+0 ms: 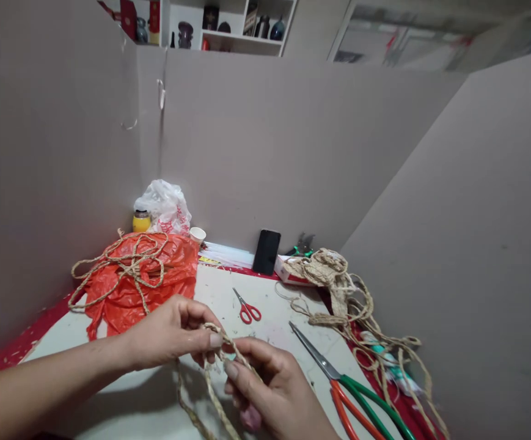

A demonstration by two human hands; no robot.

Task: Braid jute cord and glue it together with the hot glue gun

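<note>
My left hand (180,333) pinches a tan braided cord (217,397) between thumb and fingers. Close beside it, my right hand (277,379) is closed on the same cord, thumb against forefinger. The cord bends over at the fingertips, and strands of it hang down toward the bottom edge of the view. Something pinkish shows below the right fingers; I cannot make out what it is. Beyond the hands lies a small pair of red-handled scissors (248,310). To the right of my right hand rest large shears (329,373) with one orange and one green handle.
More braided cord (130,269) lies looped on a red plastic bag (173,269) at left. A tan cord heap (324,269) spills down the right side. A phone (266,252) leans at the back near a white cup (198,234) and yellow jar (141,222). Grey partitions (247,140) enclose the table.
</note>
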